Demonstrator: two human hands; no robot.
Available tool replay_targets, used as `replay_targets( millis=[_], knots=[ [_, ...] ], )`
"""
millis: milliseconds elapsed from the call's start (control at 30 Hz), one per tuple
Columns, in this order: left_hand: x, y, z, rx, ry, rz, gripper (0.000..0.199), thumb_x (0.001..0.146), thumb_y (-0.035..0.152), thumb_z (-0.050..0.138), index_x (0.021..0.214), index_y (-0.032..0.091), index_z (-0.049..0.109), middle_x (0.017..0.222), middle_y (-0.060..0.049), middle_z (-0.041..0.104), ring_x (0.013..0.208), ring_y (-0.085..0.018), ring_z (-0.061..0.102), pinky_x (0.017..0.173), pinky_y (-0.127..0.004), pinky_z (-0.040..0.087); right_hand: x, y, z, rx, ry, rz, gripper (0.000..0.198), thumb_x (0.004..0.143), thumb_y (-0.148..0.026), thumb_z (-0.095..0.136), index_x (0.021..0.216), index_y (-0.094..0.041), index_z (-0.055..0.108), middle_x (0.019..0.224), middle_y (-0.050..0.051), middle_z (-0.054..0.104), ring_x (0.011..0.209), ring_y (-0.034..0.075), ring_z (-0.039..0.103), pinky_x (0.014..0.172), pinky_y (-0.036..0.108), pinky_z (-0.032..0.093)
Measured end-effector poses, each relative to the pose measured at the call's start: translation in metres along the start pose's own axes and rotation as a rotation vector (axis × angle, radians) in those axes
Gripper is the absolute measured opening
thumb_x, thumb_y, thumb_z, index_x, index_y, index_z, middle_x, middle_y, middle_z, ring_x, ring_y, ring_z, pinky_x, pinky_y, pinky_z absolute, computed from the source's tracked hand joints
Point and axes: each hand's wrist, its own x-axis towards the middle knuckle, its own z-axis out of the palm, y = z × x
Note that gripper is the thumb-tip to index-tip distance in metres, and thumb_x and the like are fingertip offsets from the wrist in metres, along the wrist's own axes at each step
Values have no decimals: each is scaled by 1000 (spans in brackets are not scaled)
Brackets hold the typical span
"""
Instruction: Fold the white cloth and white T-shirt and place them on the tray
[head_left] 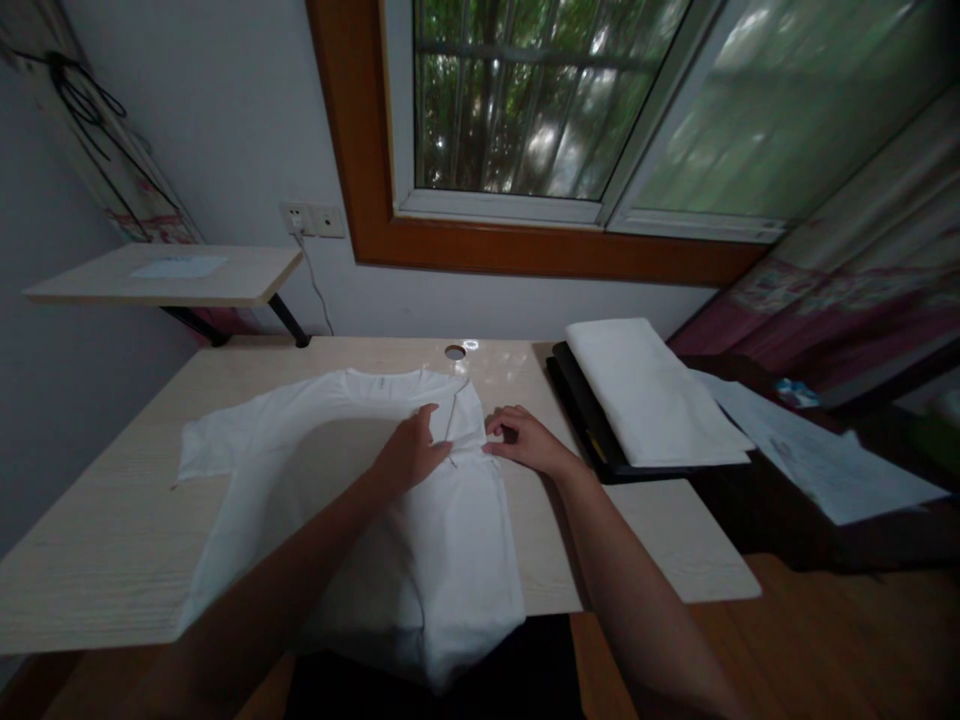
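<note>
A white short-sleeved T-shirt [307, 460] lies spread on the pale wooden desk, its neckline towards the wall and its hem hanging over the near edge. The sleeve on the left stretches out flat, while the right side is folded inward. On that folded part rests my left hand [410, 450], thumb and forefinger apart; its other fingers are hidden. At the shirt's right edge, my right hand [529, 442] pinches the fabric between thumb and fingers, the remaining fingers curled.
Right of the shirt, a folded white cloth [652, 390] lies on a black flat case [574, 400]. Papers [817, 450] sit on a dark surface farther right. A small raised shelf [247, 275] stands at the back left. The desk [90, 560] has a cable hole [455, 352] near the wall.
</note>
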Motion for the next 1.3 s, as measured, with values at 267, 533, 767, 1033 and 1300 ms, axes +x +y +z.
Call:
replay_targets(
  millis=[267,533,767,1033,1300],
  knots=[
    [-8,19,-2,284,-32,115,75,81,43,79,144,19,47,111,-11,61,105,-30,59,98,-45,49,0,-1,0,2,1,-1,35,86,-57,78,90,-23,70,86,3,67,84,21,61,87,36,41],
    [3,37,-3,374,-53,188,34,79,20,73,113,21,66,113,-10,59,110,-28,54,99,-41,49,0,-1,0,-5,12,-19,33,87,-54,78,91,-23,70,85,2,65,84,21,59,84,34,41],
    [12,42,4,382,-65,187,19,81,25,73,100,24,68,105,-7,63,105,-27,58,95,-40,50,0,-2,-1,-1,12,-17,32,86,-54,79,91,-23,70,85,3,66,84,21,60,85,35,41],
    [18,36,-2,262,-18,125,8,84,14,61,84,22,62,85,-2,62,83,-18,60,80,-30,48,0,-5,-2,1,5,17,31,85,-52,79,90,-23,71,87,3,68,85,21,61,87,36,43],
    [18,-3,-34,93,121,-106,14,84,20,55,72,22,47,66,3,56,64,-14,57,65,-26,44,0,0,-1,7,-6,10,28,87,-50,78,90,-23,70,88,3,69,84,21,62,88,37,43]
  ],
)
